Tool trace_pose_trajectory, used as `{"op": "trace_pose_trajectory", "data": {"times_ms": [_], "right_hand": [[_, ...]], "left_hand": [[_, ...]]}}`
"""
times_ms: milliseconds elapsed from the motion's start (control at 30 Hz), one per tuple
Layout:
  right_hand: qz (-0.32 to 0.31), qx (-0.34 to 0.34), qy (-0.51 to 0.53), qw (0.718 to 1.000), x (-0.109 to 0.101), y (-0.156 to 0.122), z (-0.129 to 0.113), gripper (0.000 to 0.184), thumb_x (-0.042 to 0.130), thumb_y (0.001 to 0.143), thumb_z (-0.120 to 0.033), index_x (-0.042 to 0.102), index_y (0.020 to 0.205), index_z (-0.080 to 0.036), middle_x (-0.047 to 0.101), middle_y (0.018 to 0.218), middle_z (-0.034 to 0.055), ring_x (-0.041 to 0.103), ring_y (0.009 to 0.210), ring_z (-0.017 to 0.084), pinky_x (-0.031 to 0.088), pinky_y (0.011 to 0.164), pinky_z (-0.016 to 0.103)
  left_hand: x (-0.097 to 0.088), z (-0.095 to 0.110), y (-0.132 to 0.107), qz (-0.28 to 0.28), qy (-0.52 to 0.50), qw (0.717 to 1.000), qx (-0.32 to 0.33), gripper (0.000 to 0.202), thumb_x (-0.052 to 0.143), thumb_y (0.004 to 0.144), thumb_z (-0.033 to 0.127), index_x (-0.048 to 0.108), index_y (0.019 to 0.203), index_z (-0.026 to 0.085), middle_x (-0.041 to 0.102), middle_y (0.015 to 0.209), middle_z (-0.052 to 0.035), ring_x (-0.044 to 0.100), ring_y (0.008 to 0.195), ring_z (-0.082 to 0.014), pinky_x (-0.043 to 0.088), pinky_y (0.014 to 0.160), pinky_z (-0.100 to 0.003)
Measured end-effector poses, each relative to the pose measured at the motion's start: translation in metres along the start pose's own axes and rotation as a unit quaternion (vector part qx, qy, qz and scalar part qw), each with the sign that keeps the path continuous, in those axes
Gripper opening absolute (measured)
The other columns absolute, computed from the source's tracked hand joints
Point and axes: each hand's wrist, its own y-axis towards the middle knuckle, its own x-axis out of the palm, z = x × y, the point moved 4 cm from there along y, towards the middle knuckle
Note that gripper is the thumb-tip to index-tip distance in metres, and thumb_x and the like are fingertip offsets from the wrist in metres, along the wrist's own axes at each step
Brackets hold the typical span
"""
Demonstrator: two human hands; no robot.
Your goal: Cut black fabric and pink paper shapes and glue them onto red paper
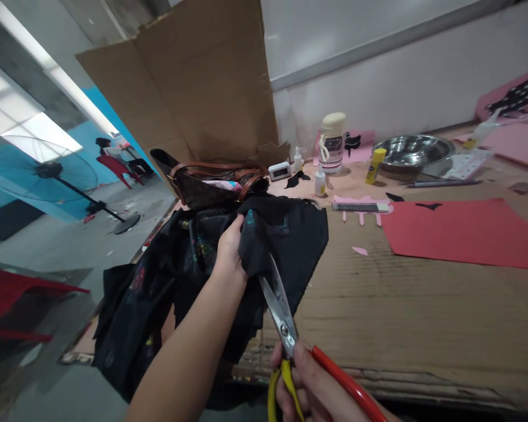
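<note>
My left hand (pixel 232 246) is closed on a bunched part of black cloth (pixel 308 234), which has shiny coloured patches and spreads over the table's left end. In my right hand (pixel 312 381) are scissors (pixel 282 322) with metal blades and a yellow handle. Their blades stand a little apart, with the tips against the cloth just right of my left hand. A red rod-like piece (pixel 345 381) runs along my right hand; whether it belongs to the scissors I cannot tell. My left fingertips are partly hidden by the cloth.
Behind the cloth stands a brown handbag (pixel 202 187). Red paper (pixel 462 231), a glue stick (pixel 375 166), a small glue bottle (pixel 320 183), a metal bowl (pixel 413 153) and a cream-lidded bottle (pixel 332 143) are on the cardboard-covered table (pixel 400 316). A fan (pixel 48 170) stands left.
</note>
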Motion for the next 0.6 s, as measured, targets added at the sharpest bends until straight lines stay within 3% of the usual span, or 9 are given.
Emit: {"op": "trace_pose_trajectory", "data": {"times_ms": [167,367,500,600], "right_hand": [[-0.017,-0.019,0.022,0.999,0.002,0.004,-0.006,0.063,0.065,0.077,-0.080,0.057,0.099,-0.021,0.047,0.062,-0.0089,0.032,0.047,0.004,0.028,0.052,0.019],[-0.020,-0.040,-0.060,0.997,-0.004,0.003,-0.009,0.067,0.058,0.080,-0.083,0.057,0.104,-0.020,0.043,0.060,-0.0098,0.026,0.046,0.005,0.022,0.045,0.018],[-0.015,-0.042,-0.065,0.997,-0.008,0.002,-0.009,0.065,0.053,0.085,-0.081,0.056,0.107,-0.020,0.043,0.062,-0.0100,0.024,0.044,0.004,0.019,0.042,0.018],[-0.009,-0.045,-0.086,0.995,-0.012,0.003,-0.010,0.065,0.052,0.086,-0.080,0.057,0.107,-0.020,0.043,0.062,-0.0095,0.025,0.044,0.004,0.017,0.042,0.018]], "left_hand": [[-0.002,0.000,0.002,0.001,-0.009,1.000,-0.002,0.034,0.049,0.098,0.038,0.072,0.097,0.013,0.077,0.080,-0.0084,0.076,0.080,-0.0244,0.063,0.083,-0.039],[-0.003,0.002,0.008,0.003,0.021,1.000,-0.016,0.038,0.047,0.099,0.041,0.072,0.101,0.012,0.076,0.076,-0.0081,0.076,0.075,-0.0242,0.064,0.079,-0.038],[-0.006,0.006,0.005,-0.025,0.083,0.996,-0.015,0.043,0.056,0.094,0.052,0.072,0.103,0.014,0.076,0.074,-0.0078,0.074,0.067,-0.0236,0.062,0.069,-0.035],[-0.022,0.005,-0.002,-0.050,0.155,0.987,-0.005,0.056,0.052,0.091,0.070,0.072,0.089,0.017,0.070,0.062,-0.0047,0.066,0.050,-0.0188,0.055,0.051,-0.028]]}}
